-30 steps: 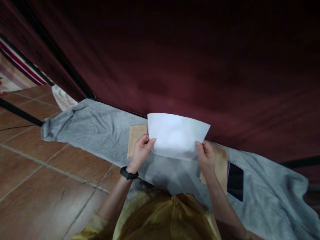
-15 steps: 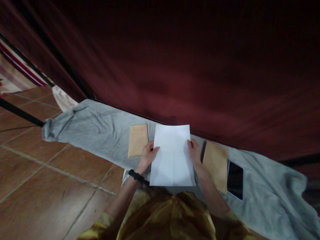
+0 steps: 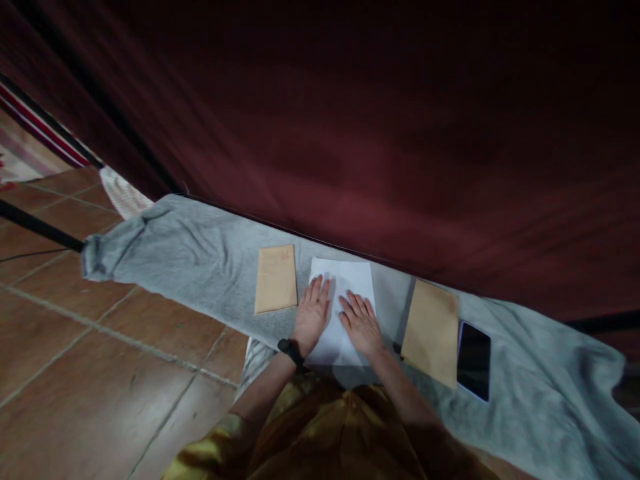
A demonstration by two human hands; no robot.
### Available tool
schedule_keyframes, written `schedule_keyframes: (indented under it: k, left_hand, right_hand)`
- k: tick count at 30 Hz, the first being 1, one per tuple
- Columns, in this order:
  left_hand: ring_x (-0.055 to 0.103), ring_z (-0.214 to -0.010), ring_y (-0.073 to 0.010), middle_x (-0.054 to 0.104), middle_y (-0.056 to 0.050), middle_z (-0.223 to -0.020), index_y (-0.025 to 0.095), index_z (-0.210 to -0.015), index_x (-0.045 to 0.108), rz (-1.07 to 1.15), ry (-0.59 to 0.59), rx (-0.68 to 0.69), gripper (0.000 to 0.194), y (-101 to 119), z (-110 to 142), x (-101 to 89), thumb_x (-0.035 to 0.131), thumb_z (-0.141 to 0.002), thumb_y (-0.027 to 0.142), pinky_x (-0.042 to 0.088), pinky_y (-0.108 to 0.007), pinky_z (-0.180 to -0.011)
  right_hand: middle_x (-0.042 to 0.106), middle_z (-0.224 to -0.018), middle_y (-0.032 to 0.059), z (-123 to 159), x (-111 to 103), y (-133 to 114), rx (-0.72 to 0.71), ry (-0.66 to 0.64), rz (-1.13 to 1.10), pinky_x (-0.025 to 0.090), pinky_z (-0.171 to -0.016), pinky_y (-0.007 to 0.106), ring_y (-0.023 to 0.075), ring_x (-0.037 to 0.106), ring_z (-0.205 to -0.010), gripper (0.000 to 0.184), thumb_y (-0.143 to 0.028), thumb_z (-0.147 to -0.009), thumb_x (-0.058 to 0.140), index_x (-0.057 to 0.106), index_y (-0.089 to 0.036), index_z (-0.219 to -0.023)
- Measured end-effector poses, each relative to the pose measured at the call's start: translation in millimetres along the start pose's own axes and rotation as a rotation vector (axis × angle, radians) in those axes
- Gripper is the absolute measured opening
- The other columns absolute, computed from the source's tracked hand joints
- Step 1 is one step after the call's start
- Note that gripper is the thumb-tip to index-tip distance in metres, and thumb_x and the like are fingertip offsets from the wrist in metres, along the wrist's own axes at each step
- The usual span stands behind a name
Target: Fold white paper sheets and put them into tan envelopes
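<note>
A white sheet of paper (image 3: pixel 345 273) lies on the grey cloth in front of me, with faint creases across it. My left hand (image 3: pixel 313 310) is over the sheet's left side, fingers stretched out and apart from any grip. On the right half, my right hand (image 3: pixel 361 323) rests flat with its fingers spread. Both hands hold nothing and partly cover the sheet. Left of the paper is a small brown envelope (image 3: pixel 276 280), close to my left hand. A larger brown envelope (image 3: pixel 431 333) lies to the right of my right forearm.
A dark-screened phone (image 3: pixel 474 363) lies beside the larger envelope. The grey cloth (image 3: pixel 200 247) covers a long, narrow surface along a dark red fabric wall (image 3: pixel 350 167). Tiled floor (image 3: pixel 100 373) shows at the left, with a black bar (image 3: pixel 40 225) above it.
The sheet was held up by its side edges between both hands. Now it is lower, on the cloth, and both hands have let go and moved inward onto it, fingers extended.
</note>
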State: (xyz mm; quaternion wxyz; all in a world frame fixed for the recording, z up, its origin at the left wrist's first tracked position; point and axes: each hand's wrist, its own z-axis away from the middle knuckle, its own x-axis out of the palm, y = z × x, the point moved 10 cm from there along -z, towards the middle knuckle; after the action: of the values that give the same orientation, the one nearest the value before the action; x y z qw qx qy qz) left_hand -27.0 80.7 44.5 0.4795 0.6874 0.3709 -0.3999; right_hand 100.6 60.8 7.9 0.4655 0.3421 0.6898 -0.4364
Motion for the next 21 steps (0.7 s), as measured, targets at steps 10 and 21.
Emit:
schedule_keyframes:
  k: [10, 21]
  left_hand:
    - [0.032, -0.153, -0.0288, 0.039, -0.018, -0.162, 0.012, -0.158, 0.035, -0.052, -0.045, 0.110, 0.064, -0.4, 24.1, 17.8, 0.041, -0.104, 0.046, 0.028, -0.049, -0.125]
    - [0.024, -0.156, -0.0326, 0.031, -0.013, -0.167, 0.022, -0.159, 0.034, -0.079, -0.215, 0.317, 0.073, 37.8, 81.6, 26.0, 0.054, -0.098, 0.057, 0.018, -0.062, -0.125]
  right_hand:
    - [0.030, -0.166, 0.0161, 12.7, -11.4, 33.3, 0.185, 0.164, 0.103, 0.027, -0.124, 0.050, 0.0296, 0.034, -0.152, 0.056, -0.038, -0.108, 0.035, 0.039, -0.013, -0.158]
    - [0.030, -0.167, 0.0102, -17.8, -10.6, 29.7, 0.192, 0.049, 0.060, 0.022, -0.126, 0.045, 0.0253, 0.028, -0.155, 0.056, -0.037, -0.109, 0.028, 0.035, -0.014, -0.159]
